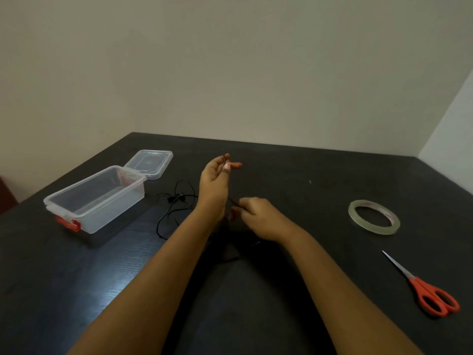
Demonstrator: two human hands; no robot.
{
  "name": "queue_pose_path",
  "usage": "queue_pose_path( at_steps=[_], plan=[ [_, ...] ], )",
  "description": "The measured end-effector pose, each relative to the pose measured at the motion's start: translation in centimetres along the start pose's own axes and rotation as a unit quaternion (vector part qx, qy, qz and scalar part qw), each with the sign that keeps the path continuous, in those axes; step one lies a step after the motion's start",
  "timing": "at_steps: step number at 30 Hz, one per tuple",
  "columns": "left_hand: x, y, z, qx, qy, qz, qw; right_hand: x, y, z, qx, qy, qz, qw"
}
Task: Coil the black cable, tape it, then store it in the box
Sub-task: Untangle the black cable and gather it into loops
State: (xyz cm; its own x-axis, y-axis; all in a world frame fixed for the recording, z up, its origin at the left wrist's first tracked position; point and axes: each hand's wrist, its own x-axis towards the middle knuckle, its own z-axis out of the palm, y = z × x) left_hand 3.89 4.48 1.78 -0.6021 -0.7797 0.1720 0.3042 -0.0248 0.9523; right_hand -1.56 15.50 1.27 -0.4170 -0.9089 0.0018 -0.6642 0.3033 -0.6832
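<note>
The thin slack lies just beside the clear box (112,211) at ten o'clock, so a quick pull may catch a loop on its near corner or tighten the tangle into a knot, and the coil would then come up uneven. The box stands open and holds nothing that can be seen; its red clasps hang loose. Its lid (148,162) lies flat on the table (294,170) at eleven o'clock, touching the box's far end, with nothing on it. The black cable (176,199) sprawls in loose loops at eleven o'clock, between the box and the forearms, not yet coiled. At twelve o'clock the left hand (215,180) is raised, thumb and forefinger pinching one end of the cable. Lower, toward one o'clock, the right hand (256,216) has its fingers curled and pinches a strand; so thin a cord may slip from either pinch. The tape roll (373,217) lies flat at two o'clock, untouched and well apart from the hands, so a finished coil could spring open during the reach. The red-handled scissors (430,290) lie closed at four o'clock.
</note>
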Motion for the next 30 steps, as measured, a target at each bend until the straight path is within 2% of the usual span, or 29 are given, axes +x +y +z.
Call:
queue_pose_path(
  at_steps=[2,4,6,7,9,11,13,16,19,21,23,25,27,30],
  plan=[
    [0.2,-0.2,-0.6,0.149,-0.014,0.082,0.985,-0.4,-0.2,-0.9,-0.015,-0.017,-0.007,1.000],
    [0.6,-0.5,-1.2,0.294,-0.051,0.140,0.944,-1.0,0.0,-2.6,-0.004,0.013,-0.023,1.000],
    [0.8,-0.4,-1.4,0.447,-0.090,0.167,0.875,-1.7,0.7,-4.5,0.043,0.100,-0.034,0.994],
    [0.7,-0.2,-1.3,0.457,-0.125,0.150,0.868,-2.0,1.2,-5.4,0.071,0.156,-0.040,0.984],
    [-0.1,0.6,-0.5,0.347,-0.220,0.062,0.910,-2.2,2.3,-6.4,0.118,0.252,-0.055,0.959],
    [-1.4,1.4,0.5,0.213,-0.317,-0.024,0.924,-2.0,3.2,-6.5,0.135,0.315,-0.062,0.937],
    [-2.2,1.8,0.9,0.107,-0.396,-0.077,0.909,-1.7,3.4,-6.1,0.139,0.352,-0.068,0.923],
    [-2.2,2.6,0.2,-0.022,-0.445,-0.156,0.882,-1.2,3.2,-5.2,0.141,0.383,-0.086,0.909],
    [-2.2,3.0,-0.5,-0.073,-0.492,-0.224,0.838,-0.8,2.9,-4.5,0.140,0.398,-0.097,0.902],
    [-2.5,3.0,-0.5,-0.082,-0.520,-0.233,0.817,-0.7,2.8,-4.0,0.154,0.393,-0.084,0.903],
    [-2.6,3.0,-0.3,-0.112,-0.522,-0.217,0.817,-0.5,2.5,-3.5,0.153,0.364,-0.058,0.917],
    [-2.6,3.2,0.1,-0.153,-0.485,-0.188,0.841,-0.4,2.0,-3.0,0.163,0.303,-0.035,0.938],
    [-2.6,3.2,0.5,-0.183,-0.406,-0.144,0.884,-0.6,1.3,-2.6,0.179,0.241,-0.034,0.953],
    [-2.0,2.6,0.5,-0.192,-0.266,-0.059,0.943,-0.8,0.7,-2.4,0.104,0.159,-0.052,0.980]
  ],
)
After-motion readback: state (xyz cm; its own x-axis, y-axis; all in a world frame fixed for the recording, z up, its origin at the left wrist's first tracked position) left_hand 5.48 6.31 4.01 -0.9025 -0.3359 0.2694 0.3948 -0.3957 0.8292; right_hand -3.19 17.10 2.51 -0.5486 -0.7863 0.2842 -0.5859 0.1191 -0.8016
